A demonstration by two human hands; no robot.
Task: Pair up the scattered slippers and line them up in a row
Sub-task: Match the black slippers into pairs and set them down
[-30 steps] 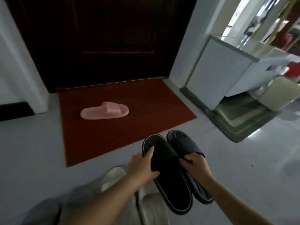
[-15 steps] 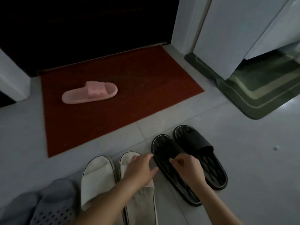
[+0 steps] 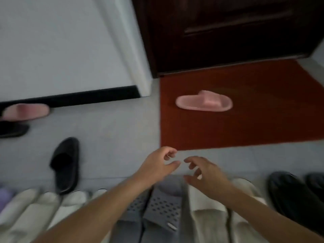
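My left hand (image 3: pixel 157 165) and my right hand (image 3: pixel 205 172) hover side by side above the floor, fingers loosely curled, holding nothing. Below them runs a row of slippers: the black pair (image 3: pixel 296 195) at the right, a cream pair (image 3: pixel 220 213), a grey perforated pair (image 3: pixel 163 206), then more cream slippers (image 3: pixel 35 207) and a purple one (image 3: pixel 5 195) at the left. One pink slipper (image 3: pixel 204 101) lies on the red mat (image 3: pixel 254 120). Another pink slipper (image 3: pixel 26 111) lies by the wall at far left. A lone black slipper (image 3: pixel 65 163) lies ahead of the row.
A dark wooden door (image 3: pixel 228 32) stands behind the mat. A white wall with black skirting (image 3: pixel 70 95) fills the left. Another dark shoe (image 3: pixel 12 130) lies at the left edge under the pink slipper. Grey floor tiles (image 3: pixel 114 134) lie between row and wall.
My hands have let go of the black pair, which now stands at the right end of the row. The view has swung left, showing more slippers and the wall.
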